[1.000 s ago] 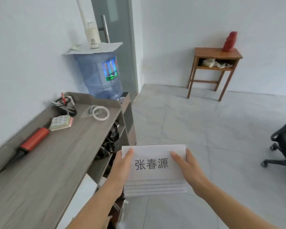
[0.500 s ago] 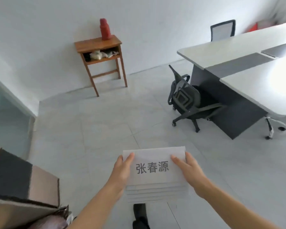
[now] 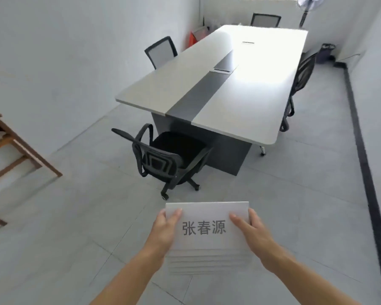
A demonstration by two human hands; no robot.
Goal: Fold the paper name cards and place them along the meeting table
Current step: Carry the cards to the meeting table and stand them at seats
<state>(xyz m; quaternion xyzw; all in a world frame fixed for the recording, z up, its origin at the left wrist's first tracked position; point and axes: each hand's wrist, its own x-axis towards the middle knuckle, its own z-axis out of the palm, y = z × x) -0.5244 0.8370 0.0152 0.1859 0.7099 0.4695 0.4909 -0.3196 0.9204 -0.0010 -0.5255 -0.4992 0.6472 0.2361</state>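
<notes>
A stack of white paper name cards (image 3: 207, 238) is held flat in front of me, the top sheet printed with three grey characters. My left hand (image 3: 165, 230) grips the stack's left edge, thumb on top. My right hand (image 3: 251, 232) grips its right edge the same way. The long white meeting table (image 3: 240, 84) with a grey centre strip stretches ahead, its near end some distance beyond the cards. No cards lie on it.
A black swivel chair (image 3: 165, 159) stands at the table's near end, between me and the table. More chairs (image 3: 161, 51) sit along both sides and at the far end. A wooden side table (image 3: 20, 148) is at the left. Grey tiled floor lies open to the right.
My view has swung right, away from the wooden shelf and water bottle, past the side table, onto the meeting table. Both hands keep the same hold on the stack.
</notes>
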